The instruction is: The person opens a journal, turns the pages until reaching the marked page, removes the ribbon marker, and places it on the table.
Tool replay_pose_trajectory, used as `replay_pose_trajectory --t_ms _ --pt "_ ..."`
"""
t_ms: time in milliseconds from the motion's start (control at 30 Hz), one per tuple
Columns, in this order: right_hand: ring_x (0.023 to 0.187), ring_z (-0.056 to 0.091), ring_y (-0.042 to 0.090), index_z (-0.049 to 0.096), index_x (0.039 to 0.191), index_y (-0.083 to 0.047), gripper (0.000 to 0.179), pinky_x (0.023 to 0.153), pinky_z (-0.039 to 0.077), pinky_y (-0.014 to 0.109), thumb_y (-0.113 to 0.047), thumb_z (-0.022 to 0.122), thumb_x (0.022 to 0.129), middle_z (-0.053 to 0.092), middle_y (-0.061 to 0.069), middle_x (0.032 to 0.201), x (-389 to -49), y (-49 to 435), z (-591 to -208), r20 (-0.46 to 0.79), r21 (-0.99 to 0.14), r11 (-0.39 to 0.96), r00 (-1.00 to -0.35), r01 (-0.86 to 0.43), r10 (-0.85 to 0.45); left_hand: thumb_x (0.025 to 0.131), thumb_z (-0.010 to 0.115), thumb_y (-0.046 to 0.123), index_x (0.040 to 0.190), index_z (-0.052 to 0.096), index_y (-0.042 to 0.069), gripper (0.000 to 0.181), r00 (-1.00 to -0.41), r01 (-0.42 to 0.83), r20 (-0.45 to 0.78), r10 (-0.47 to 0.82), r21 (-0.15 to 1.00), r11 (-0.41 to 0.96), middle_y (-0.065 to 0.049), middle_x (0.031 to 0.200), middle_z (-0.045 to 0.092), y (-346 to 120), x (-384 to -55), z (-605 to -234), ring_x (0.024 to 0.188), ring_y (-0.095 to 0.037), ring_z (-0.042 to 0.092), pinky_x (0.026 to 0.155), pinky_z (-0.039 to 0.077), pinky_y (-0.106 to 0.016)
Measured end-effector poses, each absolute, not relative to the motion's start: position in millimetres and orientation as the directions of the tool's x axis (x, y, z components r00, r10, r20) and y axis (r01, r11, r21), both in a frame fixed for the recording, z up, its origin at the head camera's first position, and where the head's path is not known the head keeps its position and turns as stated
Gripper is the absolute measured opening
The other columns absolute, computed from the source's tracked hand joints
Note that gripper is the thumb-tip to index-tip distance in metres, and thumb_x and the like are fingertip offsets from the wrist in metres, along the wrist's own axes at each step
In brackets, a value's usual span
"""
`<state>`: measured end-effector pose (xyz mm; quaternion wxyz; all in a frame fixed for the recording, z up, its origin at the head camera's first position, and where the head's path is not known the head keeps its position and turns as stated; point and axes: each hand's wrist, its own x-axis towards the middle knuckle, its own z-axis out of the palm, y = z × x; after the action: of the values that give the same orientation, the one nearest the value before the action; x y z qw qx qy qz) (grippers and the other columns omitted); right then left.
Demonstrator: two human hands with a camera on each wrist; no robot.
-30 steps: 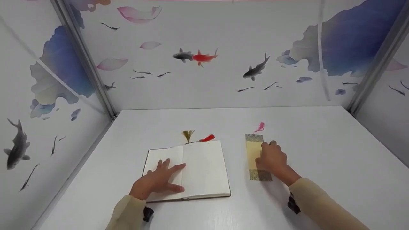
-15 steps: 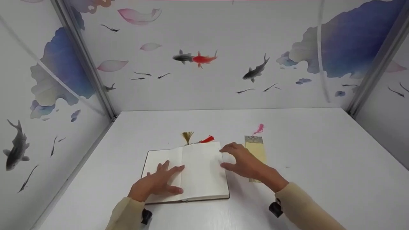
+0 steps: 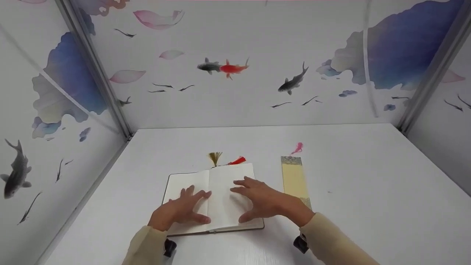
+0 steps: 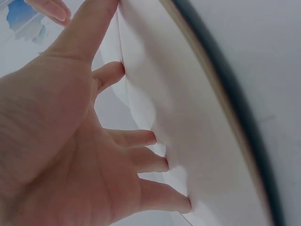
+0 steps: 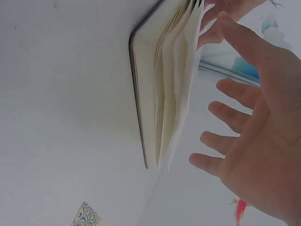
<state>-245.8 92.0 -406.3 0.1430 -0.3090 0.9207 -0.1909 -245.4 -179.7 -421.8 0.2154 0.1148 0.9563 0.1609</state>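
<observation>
An open notebook (image 3: 224, 184) with blank pages lies on the white table. My left hand (image 3: 182, 208) presses its left page with spread fingers, the fingertips (image 4: 181, 203) against the paper in the left wrist view. My right hand (image 3: 263, 200) hovers over the right page, fingers apart and slightly bent, holding nothing. In the right wrist view, a gap shows between its fingers and the loosely fanned page edges (image 5: 174, 94). A gold tassel (image 3: 215, 158) and a red tassel (image 3: 237, 160) stick out at the notebook's top edge.
Right of the notebook lies a yellow bookmark (image 3: 293, 176) with patterned ends and a pink tassel (image 3: 297, 148); my right forearm partly covers its lower end. White panels (image 3: 235, 103) printed with fish and petals enclose the table (image 3: 368, 191) at the back and sides.
My right hand has left the yellow bookmark and moved left over the notebook's right page, its fingers spreading. My left hand stays on the left page.
</observation>
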Motion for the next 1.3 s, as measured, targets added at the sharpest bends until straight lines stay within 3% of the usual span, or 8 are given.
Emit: replay_pose_trajectory --t_ms 267,567,900,1133,1300 --pt "0.158 0.011 0.033 0.039 0.155 -0.021 0.092 0.126 0.015 0.056 -0.043 0.085 0.078 0.024 0.004 0.168 -242.1 80.8 -407.7 -0.217 -0.394 0.745 -0.733 -0.538 -0.644 0.08 0.076 0.06 0.155 0.034 0.023 0.094 -0.88 0.18 -0.355 0.315 0.365 0.914 -0.025 0.166 0.013 -182.7 -246.5 -424.2 0.152 -0.052 0.01 0.105 0.017 -0.084" --pt "0.158 0.016 0.026 0.039 0.154 -0.033 0.09 0.124 0.023 0.054 -0.049 0.084 0.077 0.023 -0.004 0.168 -246.5 83.6 -414.5 -0.33 -0.354 0.787 -0.72 -0.506 -0.611 0.08 0.075 0.061 0.16 0.023 0.025 0.102 -0.878 0.149 -0.371 0.301 0.386 0.91 -0.025 0.167 0.007 -182.0 -245.4 -424.0 0.154 -0.05 0.003 0.11 0.012 -0.081" --pt "0.158 0.013 0.024 0.04 0.153 -0.036 0.08 0.124 0.022 0.056 -0.048 0.078 0.084 0.021 -0.007 0.169 -248.0 91.4 -414.5 -0.365 -0.394 0.781 -0.698 -0.484 -0.616 0.079 0.075 0.062 0.159 0.025 0.031 0.099 -0.873 0.145 -0.39 0.292 0.364 0.92 -0.024 0.168 0.006 -182.5 -248.2 -423.6 0.154 -0.049 0.003 0.11 0.012 -0.081" --pt "0.158 0.013 0.023 0.043 0.152 -0.032 0.072 0.125 0.022 0.053 -0.042 0.075 0.088 0.023 -0.006 0.168 -245.1 94.1 -413.4 -0.376 -0.416 0.775 -0.687 -0.476 -0.623 0.08 0.074 0.061 0.159 0.027 0.028 0.098 -0.872 0.171 -0.378 0.312 0.362 0.916 -0.027 0.166 0.008 -181.5 -246.2 -423.0 0.154 -0.051 0.005 0.107 0.015 -0.083" --pt "0.158 0.016 0.023 0.047 0.151 -0.027 0.062 0.125 0.024 0.049 -0.033 0.069 0.093 0.025 -0.003 0.168 -244.0 93.1 -412.1 -0.357 -0.431 0.763 -0.685 -0.482 -0.635 0.084 0.071 0.06 0.159 0.028 0.028 0.092 -0.882 0.143 -0.364 0.298 0.397 0.907 -0.026 0.167 0.008 -181.2 -244.0 -422.0 0.154 -0.049 0.004 0.11 0.011 -0.082"
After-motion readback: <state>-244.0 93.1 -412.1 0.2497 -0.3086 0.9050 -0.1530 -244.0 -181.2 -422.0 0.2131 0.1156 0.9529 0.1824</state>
